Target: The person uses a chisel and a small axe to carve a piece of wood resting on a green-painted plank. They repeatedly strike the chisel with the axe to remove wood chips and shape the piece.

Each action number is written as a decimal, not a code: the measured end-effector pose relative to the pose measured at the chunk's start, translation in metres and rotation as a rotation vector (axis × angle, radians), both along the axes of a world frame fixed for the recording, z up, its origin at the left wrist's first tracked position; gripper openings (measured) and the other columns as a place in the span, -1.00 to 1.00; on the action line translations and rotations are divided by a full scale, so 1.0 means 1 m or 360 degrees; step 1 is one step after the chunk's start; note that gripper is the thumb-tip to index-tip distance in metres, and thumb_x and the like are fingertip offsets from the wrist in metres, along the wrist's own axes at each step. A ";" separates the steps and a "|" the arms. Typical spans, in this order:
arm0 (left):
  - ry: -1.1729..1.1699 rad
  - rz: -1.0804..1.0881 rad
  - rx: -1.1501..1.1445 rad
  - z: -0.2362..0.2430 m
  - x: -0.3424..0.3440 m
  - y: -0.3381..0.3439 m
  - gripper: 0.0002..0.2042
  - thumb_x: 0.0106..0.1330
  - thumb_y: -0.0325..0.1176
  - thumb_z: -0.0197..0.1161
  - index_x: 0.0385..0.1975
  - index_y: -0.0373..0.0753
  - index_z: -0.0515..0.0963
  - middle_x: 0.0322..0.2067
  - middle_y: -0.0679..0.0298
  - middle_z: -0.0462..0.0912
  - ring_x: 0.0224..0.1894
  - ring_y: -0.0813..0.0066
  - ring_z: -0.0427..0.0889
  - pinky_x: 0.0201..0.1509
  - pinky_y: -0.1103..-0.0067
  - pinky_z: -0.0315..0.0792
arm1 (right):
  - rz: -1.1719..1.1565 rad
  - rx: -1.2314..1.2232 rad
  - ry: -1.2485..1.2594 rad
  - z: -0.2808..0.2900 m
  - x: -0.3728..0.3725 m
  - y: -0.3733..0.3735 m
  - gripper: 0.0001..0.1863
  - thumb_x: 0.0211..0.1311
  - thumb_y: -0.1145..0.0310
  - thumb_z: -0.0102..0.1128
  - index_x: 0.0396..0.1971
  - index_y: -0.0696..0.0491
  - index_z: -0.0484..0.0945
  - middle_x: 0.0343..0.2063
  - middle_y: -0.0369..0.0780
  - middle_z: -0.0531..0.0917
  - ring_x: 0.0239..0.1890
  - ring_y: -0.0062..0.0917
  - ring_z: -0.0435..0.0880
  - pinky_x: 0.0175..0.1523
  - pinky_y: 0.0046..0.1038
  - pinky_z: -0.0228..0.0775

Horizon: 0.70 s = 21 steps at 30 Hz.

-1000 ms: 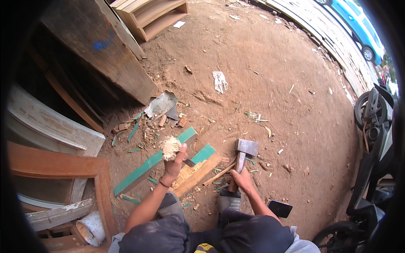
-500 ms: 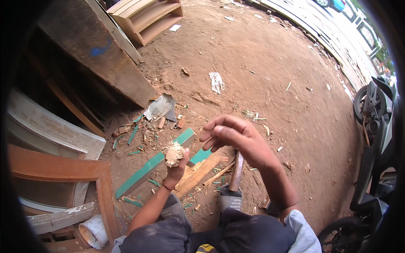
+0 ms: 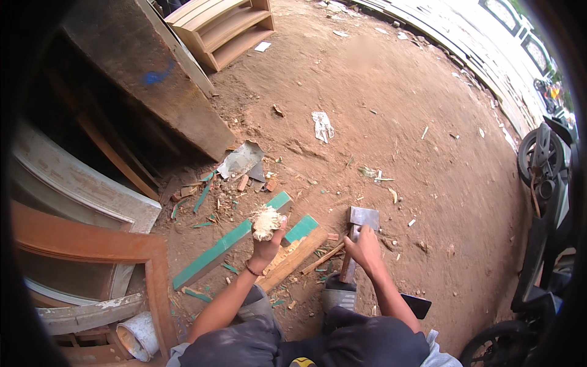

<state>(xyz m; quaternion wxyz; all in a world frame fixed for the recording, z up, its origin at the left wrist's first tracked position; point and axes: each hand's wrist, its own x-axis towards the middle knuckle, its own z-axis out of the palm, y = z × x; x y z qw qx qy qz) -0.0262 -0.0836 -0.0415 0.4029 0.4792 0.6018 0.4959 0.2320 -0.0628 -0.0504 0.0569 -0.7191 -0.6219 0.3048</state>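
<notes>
In my left hand, fingers closed, is a wooden handle with a pale, splayed, frayed top; its lower part is hidden. My right hand is wrapped round a hammer, gripping its wooden handle just under the blocky metal head. The handle's lower end is by my right shoe. Below my left hand lies a green-painted beam, slanting up to the right. Beside it a second beam shows bare, chipped wood and a green far end.
Door or window frames and a white bucket stand at the left. A wooden shelf is at the back left. Splinters and a bent grey sheet litter the dirt. A dark flat object lies right of my forearm; a motorcycle stands far right.
My right hand has come down from an open pose in the air and taken hold of the hammer. Its metal head now shows. My left hand keeps its hold on the handle.
</notes>
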 end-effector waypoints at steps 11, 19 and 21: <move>-0.0819 -0.0299 -0.0175 0.136 0.009 0.074 -0.86 0.32 -0.41 0.19 -0.48 -0.18 0.41 -0.71 0.50 0.33 -0.75 0.75 0.25 -0.68 0.70 0.13 | -0.0137 0.0083 0.0223 -0.048 -0.020 -0.036 -0.07 0.05 0.29 0.29 0.27 0.30 -0.12 0.08 0.27 0.34 0.12 0.12 0.39 0.15 -0.09 0.32; -0.0763 -0.0621 -0.0461 0.260 0.021 0.155 -0.80 0.17 -0.32 0.26 -0.48 -0.08 0.32 -0.62 0.48 0.37 -0.62 0.73 0.33 -0.56 0.68 0.26 | -0.0243 0.0058 0.0283 -0.047 -0.012 -0.043 -0.09 0.06 0.32 0.27 0.29 0.27 -0.10 0.09 0.23 0.32 0.16 0.11 0.33 0.21 -0.08 0.24; -0.0904 -0.0570 -0.0267 0.279 0.022 0.163 -0.85 0.19 -0.28 0.17 -0.46 -0.12 0.33 -0.59 0.44 0.38 -0.60 0.68 0.34 -0.53 0.67 0.27 | -0.0272 0.0079 0.0258 -0.047 -0.012 -0.041 -0.10 0.05 0.33 0.27 0.29 0.26 -0.10 0.09 0.22 0.32 0.16 0.10 0.33 0.21 -0.08 0.24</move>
